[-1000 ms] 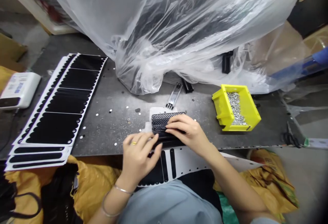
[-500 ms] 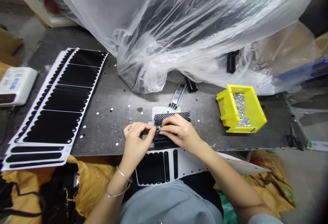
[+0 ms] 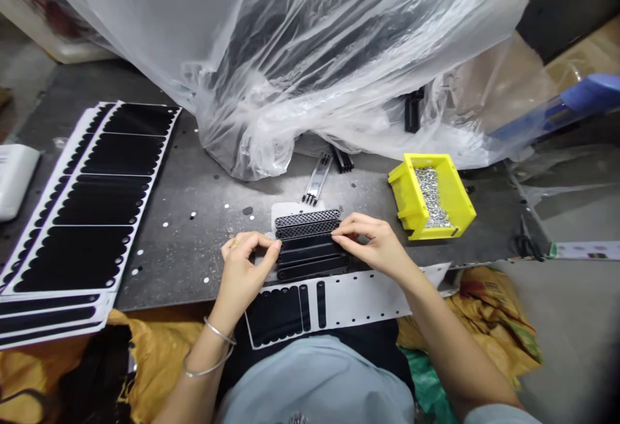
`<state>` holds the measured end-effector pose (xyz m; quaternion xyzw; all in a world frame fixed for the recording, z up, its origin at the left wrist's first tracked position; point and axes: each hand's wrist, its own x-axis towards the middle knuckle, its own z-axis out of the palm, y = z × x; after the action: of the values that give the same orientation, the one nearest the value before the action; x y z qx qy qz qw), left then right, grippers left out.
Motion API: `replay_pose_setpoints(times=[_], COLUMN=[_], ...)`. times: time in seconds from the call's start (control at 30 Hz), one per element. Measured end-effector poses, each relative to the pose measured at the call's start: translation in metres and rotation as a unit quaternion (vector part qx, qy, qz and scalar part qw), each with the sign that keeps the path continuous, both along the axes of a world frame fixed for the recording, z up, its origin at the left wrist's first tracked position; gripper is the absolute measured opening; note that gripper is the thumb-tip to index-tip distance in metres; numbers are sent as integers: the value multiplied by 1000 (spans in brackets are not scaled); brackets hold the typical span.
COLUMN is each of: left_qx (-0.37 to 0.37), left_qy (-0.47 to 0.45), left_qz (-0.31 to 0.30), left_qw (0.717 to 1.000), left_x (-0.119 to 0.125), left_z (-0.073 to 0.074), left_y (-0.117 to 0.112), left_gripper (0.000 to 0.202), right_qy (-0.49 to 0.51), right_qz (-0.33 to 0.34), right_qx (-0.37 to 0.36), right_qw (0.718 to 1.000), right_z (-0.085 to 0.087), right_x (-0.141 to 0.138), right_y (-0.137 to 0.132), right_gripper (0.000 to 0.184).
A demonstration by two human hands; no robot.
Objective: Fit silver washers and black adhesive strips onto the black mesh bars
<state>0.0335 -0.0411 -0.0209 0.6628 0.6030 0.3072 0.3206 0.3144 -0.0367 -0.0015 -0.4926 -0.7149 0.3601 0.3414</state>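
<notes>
My left hand point(image 3: 248, 261) pinches thumb and forefinger together at the left end of a smooth black strip point(image 3: 308, 242). At its other end, the fingertips of my right hand point(image 3: 372, 243) are closed on it. The strip spans the row of long black plastic bars, and I cannot tell whether it touches the one beneath. Just beyond it lie bars with a lattice surface point(image 3: 307, 218). Nearer me are smooth-topped black bars point(image 3: 312, 267). A white backing sheet point(image 3: 361, 298) with black stickers point(image 3: 275, 315) rests between the table edge and my lap.
To the right stands a yellow bin point(image 3: 404, 201) of small metal parts point(image 3: 431, 196). Sticker sheets point(image 3: 99, 198) are stacked at left. Clear plastic sheeting point(image 3: 271, 88) covers the back. A clear strip-like part point(image 3: 317, 178) lies behind the bars; scissors point(image 3: 526, 243) lie far right.
My hands were close together near the left end of the bars. My right hand has moved right, so the hands are now apart along the strip. The camera view has shifted slightly.
</notes>
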Motion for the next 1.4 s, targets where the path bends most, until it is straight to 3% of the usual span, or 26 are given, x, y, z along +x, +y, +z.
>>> replay_pose_setpoints(times=[0.1,0.17,0.23,0.3,0.33,0.43,0.47,0.53,0.6,0.77,0.83,0.9,0.93,1.0,1.07,1.13,1.2,1.3,1.4], left_qx=[10,32,87,155,178,162,145,116,90,67,99,144,166,203,232,242,220,131,40], left_qy=[10,28,56,61,55,46,54,60,43,-8,2,35,58,105,131,130,120,105,67], left_qz=[-9,-10,7,4,-24,-171,-207,-239,-244,-198,-154,-120,-115,-118,-114,-81,-18,46,39], left_qw=[1000,999,995,986,982,971,966,962,964,978,983,982,978,966,957,958,968,985,996], left_x=[-2,-1,2,9,14,30,35,40,43,46,46,44,44,43,41,36,26,9,-2], left_z=[0,3,10,20,25,34,36,38,40,40,34,25,20,12,9,10,14,15,9], left_y=[2,-1,-11,-27,-36,-58,-62,-65,-63,-59,-60,-64,-66,-70,-70,-64,-49,-19,2], left_gripper=[25,24,19,8,5,35,39,29,14,23,24,23,22,19,11,13,12,13,16], right_qy=[-18,-51,-90,-135,-155,-150,-130,-118,-149,-140,-95,-1,74,239,317,240,78,-88,-122], right_qz=[3,-31,-74,-72,-48,26,25,-14,-47,-29,29,84,85,47,10,-10,-15,31,85], right_qx=[28,81,111,92,74,59,70,103,142,223,201,108,49,-51,-91,-63,20,157,214], right_qw=[999,995,987,984,984,987,989,987,977,964,975,991,992,969,944,969,997,983,965], right_z=[-1,1,5,9,11,17,18,21,20,14,17,23,27,34,37,34,25,8,-2], right_x=[-5,-5,-3,5,10,25,28,30,22,-15,-19,-13,-9,-1,-2,-13,-32,-59,-72], right_y=[-3,-10,-25,-44,-55,-82,-89,-96,-99,-100,-104,-106,-105,-95,-75,-49,-23,7,23], right_gripper=[14,16,14,9,8,6,11,17,19,30,25,14,8,1,11,21,22,24,16])
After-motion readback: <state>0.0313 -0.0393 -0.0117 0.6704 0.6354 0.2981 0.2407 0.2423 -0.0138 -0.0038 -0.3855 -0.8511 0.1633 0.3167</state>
